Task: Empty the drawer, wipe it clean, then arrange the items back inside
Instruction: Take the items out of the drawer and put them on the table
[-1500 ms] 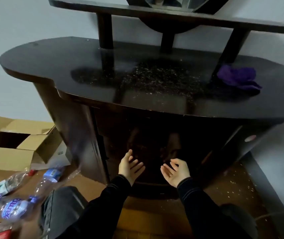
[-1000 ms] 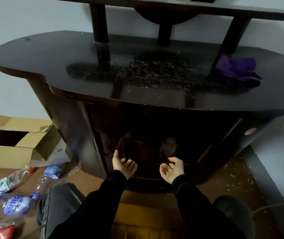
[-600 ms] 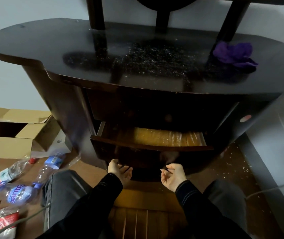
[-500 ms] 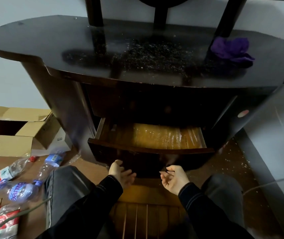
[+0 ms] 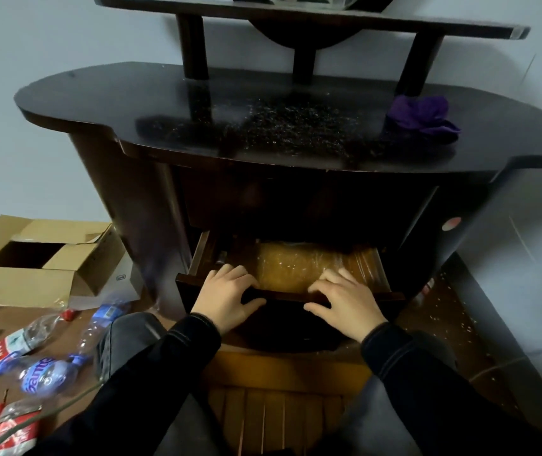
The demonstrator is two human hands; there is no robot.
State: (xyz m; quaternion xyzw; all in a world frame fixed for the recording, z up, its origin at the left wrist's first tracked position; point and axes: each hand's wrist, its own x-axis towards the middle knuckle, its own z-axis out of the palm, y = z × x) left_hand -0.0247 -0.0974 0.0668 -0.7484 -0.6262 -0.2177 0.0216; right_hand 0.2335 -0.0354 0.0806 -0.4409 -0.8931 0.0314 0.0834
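Note:
The dark wooden drawer (image 5: 284,295) of the dresser stands pulled out, low in the head view. Inside lies a crinkled clear plastic bag (image 5: 292,268) over the yellowish wood floor. A small dark item (image 5: 222,257) sits at the drawer's left side, too dim to identify. My left hand (image 5: 227,297) and my right hand (image 5: 342,301) both lie palm down over the drawer's front rim, fingers curled inside and thumbs on the outer face. The fingertips reach the bag's near edge. A crumpled purple cloth (image 5: 422,118) rests on the dresser top (image 5: 164,103) at the right.
Dust and crumbs cover the middle of the dresser top. An open cardboard box (image 5: 32,258) stands on the floor at the left, with several plastic bottles (image 5: 42,373) in front of it. My knees flank a wooden stool (image 5: 283,406) below the drawer. Crumbs dot the floor at right.
The drawer slid out from shut to open. My hands turned from palm up under its front to palm down over its rim. The camera tilted back up.

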